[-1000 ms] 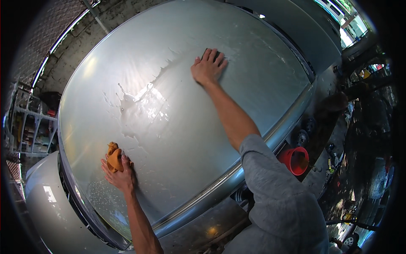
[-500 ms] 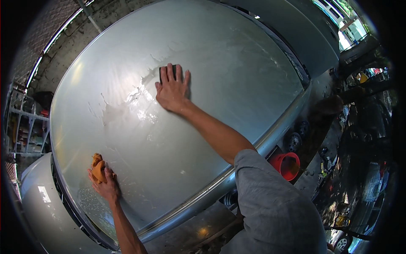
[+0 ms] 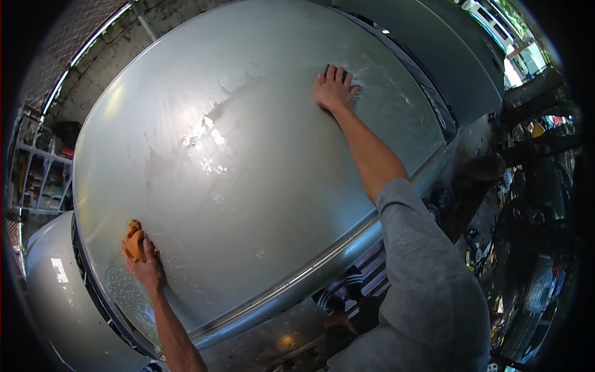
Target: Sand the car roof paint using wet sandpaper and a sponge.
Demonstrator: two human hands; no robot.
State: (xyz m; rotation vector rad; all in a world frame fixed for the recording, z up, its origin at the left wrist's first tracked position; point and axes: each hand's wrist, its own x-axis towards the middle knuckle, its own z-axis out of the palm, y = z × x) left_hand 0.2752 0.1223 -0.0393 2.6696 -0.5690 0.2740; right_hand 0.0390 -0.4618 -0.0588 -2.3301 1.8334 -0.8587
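Silver car roof [image 3: 266, 192]: filling most of the view, broad, gently domed, wet. Dark pad [image 3: 326, 68] is lying on its far right part, under the right hand [image 3: 335, 92]. Fingers are resting a little apart over the pad; cannot tell whether that grip is closing around its edges. Orange cloth [image 3: 134, 246] is sitting bunched at the roof's left end, the left hand's [image 3: 145, 265] grip clamping it between thumb and fingers.

Surface: a water patch [image 3: 207, 142] is glinting left of the middle; droplets are speckling the near left corner.

Room: a metal rack [image 3: 43, 167] is standing at far left, a concrete wall [image 3: 102, 84] running behind; dark clutter is crowding the right side.

Edges: a bright side rail [image 3: 297, 266] is curving along the near side. Left hand is working close to the left edge, right hand nearer the far right edge. A wide stretch of roof is spreading between the hands, more reaching beyond them.
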